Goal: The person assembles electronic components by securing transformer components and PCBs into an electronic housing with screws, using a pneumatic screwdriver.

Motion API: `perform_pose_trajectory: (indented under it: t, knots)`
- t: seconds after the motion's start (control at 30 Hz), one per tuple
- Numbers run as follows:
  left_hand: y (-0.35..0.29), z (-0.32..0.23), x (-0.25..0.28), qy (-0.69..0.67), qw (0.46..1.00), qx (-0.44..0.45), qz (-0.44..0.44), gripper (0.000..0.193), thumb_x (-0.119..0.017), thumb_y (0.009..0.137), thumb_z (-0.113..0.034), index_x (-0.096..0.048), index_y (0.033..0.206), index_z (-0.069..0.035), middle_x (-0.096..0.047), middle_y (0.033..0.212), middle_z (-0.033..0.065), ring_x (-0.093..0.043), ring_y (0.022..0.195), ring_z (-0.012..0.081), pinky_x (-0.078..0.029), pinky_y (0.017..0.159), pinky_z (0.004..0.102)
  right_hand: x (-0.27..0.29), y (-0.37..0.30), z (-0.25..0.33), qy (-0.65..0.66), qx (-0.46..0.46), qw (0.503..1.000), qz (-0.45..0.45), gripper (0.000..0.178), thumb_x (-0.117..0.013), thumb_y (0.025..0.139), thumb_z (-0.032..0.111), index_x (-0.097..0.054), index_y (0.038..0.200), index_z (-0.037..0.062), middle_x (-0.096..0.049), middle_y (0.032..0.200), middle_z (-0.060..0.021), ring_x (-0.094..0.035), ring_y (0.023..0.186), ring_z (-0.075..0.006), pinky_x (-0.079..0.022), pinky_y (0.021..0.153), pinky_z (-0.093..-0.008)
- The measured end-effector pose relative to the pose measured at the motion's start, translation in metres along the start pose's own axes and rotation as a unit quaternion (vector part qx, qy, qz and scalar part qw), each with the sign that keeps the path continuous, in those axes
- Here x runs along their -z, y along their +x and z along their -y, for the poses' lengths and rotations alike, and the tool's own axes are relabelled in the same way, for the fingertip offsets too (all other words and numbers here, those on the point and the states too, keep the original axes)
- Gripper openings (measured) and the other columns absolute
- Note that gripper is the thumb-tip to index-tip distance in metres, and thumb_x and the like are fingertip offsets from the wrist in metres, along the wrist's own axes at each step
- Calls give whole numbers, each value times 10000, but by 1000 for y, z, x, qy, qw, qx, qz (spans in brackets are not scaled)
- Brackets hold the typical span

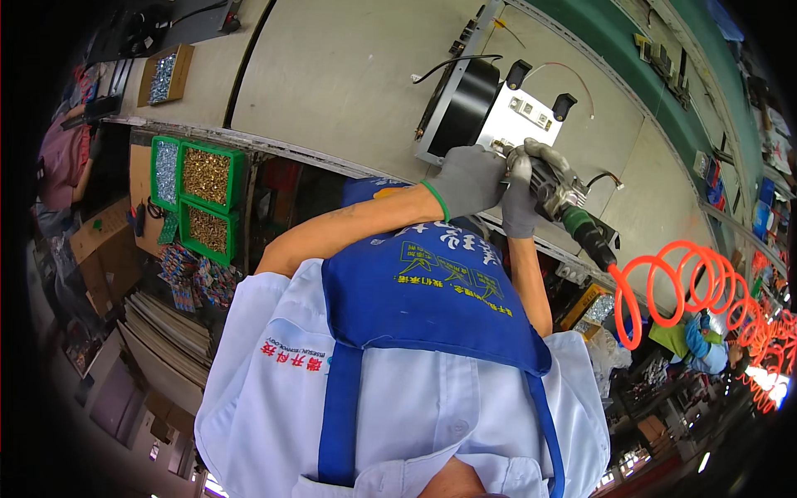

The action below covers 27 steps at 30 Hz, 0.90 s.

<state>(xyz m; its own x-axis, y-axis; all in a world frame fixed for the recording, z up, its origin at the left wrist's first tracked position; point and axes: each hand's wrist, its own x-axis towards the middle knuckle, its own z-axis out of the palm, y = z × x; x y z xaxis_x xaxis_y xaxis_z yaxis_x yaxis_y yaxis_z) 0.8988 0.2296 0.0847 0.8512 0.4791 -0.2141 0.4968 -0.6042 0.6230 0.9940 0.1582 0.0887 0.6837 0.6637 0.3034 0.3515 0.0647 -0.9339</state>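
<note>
well to the left of the black-drummed metal unit [469, 104], which lies on the bench [332, 75], there's a cardboard box [183, 68] of screws; also left of the unit, green bins [207, 207] hold small brassy and silvery parts; the worker's left hand [471, 178], grey-gloved, is right by the unit's near edge, fingers bent, and i can't tell whether they grip anything; by the unit's near right corner the gloved right hand [521, 187] has its fingers wrapped round a power driver [558, 195], and right of the unit hangs a red coiled hose [629, 324]
</note>
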Motion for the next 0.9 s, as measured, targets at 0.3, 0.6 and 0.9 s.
perform_pose_trajectory:
  t: [0.3, 0.6, 0.9]
  knots:
    - [-3, -4, 3, 25, 999, 12, 21, 232, -635, 792, -260, -641, 936, -79, -684, 880, 88, -668, 876, 265, -544, 723, 400, -4, -1, 21, 44, -62, 997, -21, 257, -589, 861, -19, -485, 1091, 27, -626, 1031, -130, -622, 990, -209, -510, 927, -384]
    - [-3, 1, 2, 43, 998, -26, 38, 188, -594, 824, -255, -718, 881, -127, -712, 883, 82, -684, 888, 260, -547, 728, 400, -24, 15, 24, 58, -63, 996, 24, 287, -564, 842, -86, -488, 1100, 16, -599, 950, -80, -602, 838, -115, -527, 726, -266]
    - [-4, 0, 3, 22, 1000, 4, 4, 188, -605, 780, -272, -695, 787, -107, -698, 793, 103, -688, 810, 271, -544, 673, 408, -24, 14, 12, 70, -41, 997, 2, 295, -598, 810, -58, -512, 1084, 8, -626, 952, -98, -617, 856, -138, -518, 817, -306]
